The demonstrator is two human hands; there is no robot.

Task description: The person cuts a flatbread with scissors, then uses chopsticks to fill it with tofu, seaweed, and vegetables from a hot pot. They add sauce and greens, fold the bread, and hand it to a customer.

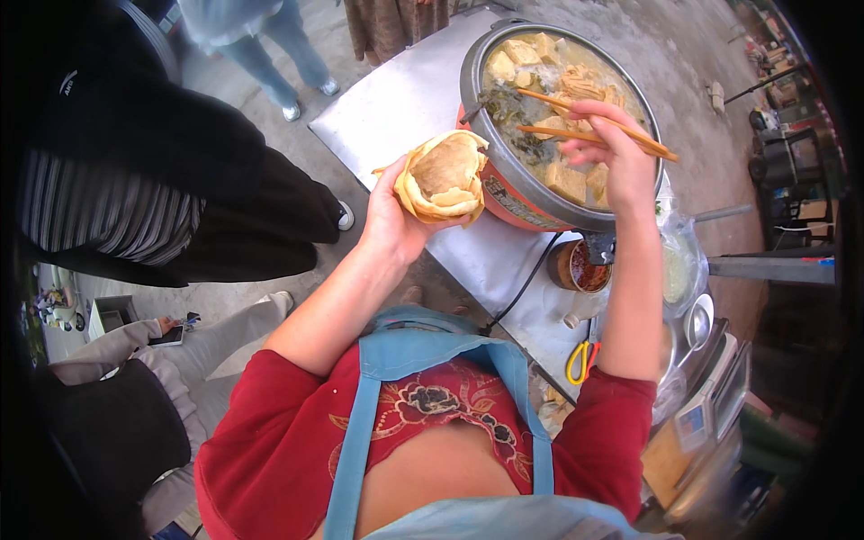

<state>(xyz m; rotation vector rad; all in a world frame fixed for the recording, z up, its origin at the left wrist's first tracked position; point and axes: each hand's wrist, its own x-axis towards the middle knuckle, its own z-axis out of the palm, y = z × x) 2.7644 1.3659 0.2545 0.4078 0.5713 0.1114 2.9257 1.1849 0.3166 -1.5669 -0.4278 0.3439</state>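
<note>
Here's the bread (447, 175), cradled in the left hand (393, 211) just beside the pot (526, 189), its fingers half curled around the underside, mouth gaping up. Opening it looks done; the hollow shows only bare wall, so filling it appears left to do. Over the pot, the right hand (616, 148) has its fingers bent round two chopsticks (558, 133), tips spread with no piece pinched between them. Plenty of tofu (565, 182) sits in the broth below!

Now the room: only the pot's raised rim lies between bread and chopsticks, a short hop across. Left of the pot, bare metal runs to the edge of the table (382, 117). The near side is tighter: sauce jar (589, 270) and scissors (578, 362) crowd beside the right forearm.
</note>
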